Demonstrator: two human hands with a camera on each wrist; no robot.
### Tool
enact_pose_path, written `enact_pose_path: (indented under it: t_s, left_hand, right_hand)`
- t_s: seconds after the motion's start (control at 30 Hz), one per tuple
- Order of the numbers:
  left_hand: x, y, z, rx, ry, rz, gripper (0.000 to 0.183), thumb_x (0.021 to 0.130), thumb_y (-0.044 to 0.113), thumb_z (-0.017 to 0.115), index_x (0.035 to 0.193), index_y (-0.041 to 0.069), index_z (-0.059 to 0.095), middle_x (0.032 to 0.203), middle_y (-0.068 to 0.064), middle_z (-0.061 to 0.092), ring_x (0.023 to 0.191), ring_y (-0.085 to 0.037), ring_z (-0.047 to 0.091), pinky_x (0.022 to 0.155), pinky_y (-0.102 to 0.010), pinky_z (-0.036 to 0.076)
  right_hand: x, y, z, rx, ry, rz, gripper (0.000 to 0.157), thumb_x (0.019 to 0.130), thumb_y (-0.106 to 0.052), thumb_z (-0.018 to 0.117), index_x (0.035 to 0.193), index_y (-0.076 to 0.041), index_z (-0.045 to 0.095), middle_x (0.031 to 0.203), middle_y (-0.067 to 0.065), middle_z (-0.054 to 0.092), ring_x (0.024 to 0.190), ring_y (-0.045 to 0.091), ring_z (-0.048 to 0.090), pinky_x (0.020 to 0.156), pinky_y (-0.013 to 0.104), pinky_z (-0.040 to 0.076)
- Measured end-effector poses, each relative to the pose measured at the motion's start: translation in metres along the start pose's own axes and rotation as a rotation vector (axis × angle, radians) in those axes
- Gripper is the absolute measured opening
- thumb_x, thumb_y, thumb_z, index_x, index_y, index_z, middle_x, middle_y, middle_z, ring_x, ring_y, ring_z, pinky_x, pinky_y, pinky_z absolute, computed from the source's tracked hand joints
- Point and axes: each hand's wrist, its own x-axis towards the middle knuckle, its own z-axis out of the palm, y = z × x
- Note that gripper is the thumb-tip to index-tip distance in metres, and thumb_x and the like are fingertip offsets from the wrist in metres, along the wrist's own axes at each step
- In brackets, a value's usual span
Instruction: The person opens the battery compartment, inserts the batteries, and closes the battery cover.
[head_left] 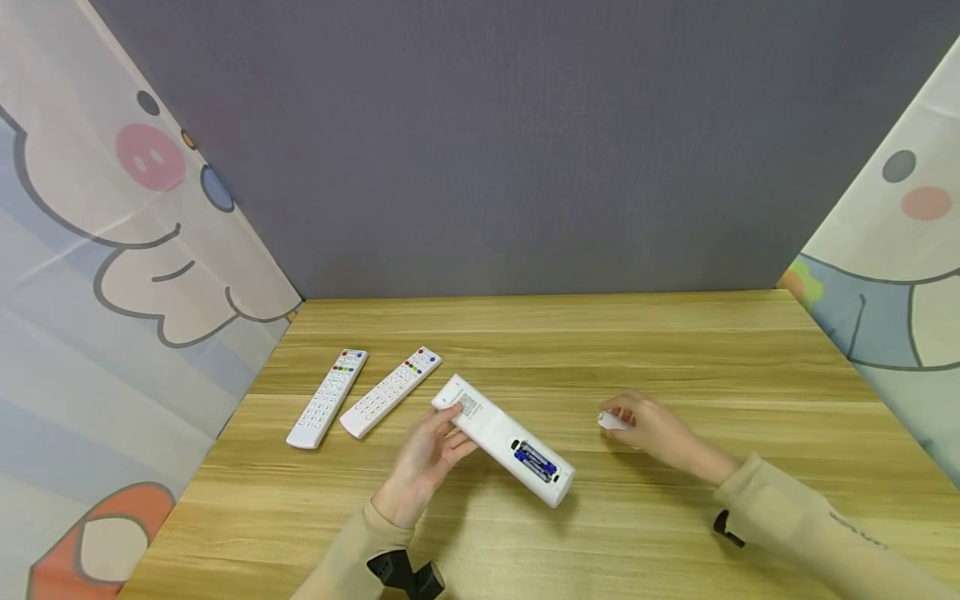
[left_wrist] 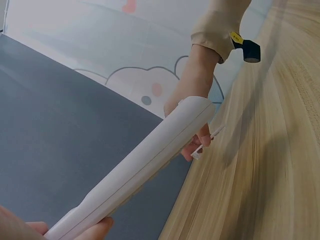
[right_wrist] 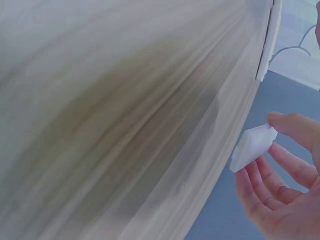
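Observation:
My left hand point(head_left: 426, 457) grips a white remote control point(head_left: 495, 429) by one end, back side up, above the table. Its battery compartment lies uncovered near the far end, with blue batteries point(head_left: 535, 461) inside. In the left wrist view the remote point(left_wrist: 135, 155) is seen edge-on, with finger and thumb on its lower end. To the right, my right hand point(head_left: 654, 429) pinches a small white battery cover point(head_left: 612, 422) between thumb and fingers, apart from the remote. The right wrist view shows this cover point(right_wrist: 254, 145) tilted in the fingertips.
Two more white remotes lie button side up on the left of the wooden table point(head_left: 600, 333): one further left point(head_left: 327, 400), the other point(head_left: 391, 393) beside it. A grey panel point(head_left: 525, 150) stands behind the table, with cartoon-printed cloths point(head_left: 82, 333) at both sides.

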Motion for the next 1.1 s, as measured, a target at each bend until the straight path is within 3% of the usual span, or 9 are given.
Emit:
enact_pose_path:
  t_s: [0.23,0.53,1.1]
  left_hand:
    - [0.000,0.000,0.000,-0.002,-0.002,0.000,0.029,0.093,0.004,0.041,0.122,0.002,0.038,0.094,-0.003,0.059,0.083,-0.020,0.063,0.082,-0.037,0.054]
    - [0.000,0.000,0.002,-0.005,-0.001,-0.002,0.031,0.093,0.004,0.042,0.124,0.001,0.038,0.095,-0.004,0.059,0.082,-0.020,0.063,0.082,-0.037,0.054]
    - [0.001,0.000,0.003,-0.004,0.003,-0.002,0.029,0.093,0.004,0.043,0.122,0.002,0.039,0.096,-0.004,0.058,0.083,-0.021,0.063,0.083,-0.037,0.054]
  right_hand:
    - [0.000,-0.014,0.002,-0.016,0.079,-0.047,0.032,0.072,-0.002,0.072,0.102,0.003,0.064,0.085,0.004,0.060,0.071,0.011,0.055,0.060,0.018,0.051]
    - [-0.001,-0.030,0.006,0.042,0.183,-0.106,0.032,0.069,0.003,0.073,0.100,0.006,0.063,0.085,0.006,0.062,0.070,0.014,0.058,0.059,0.021,0.054]
    - [-0.007,-0.054,0.015,0.158,0.326,-0.232,0.036,0.065,0.004,0.075,0.098,0.002,0.063,0.084,0.002,0.059,0.070,0.003,0.055,0.060,0.020,0.054]
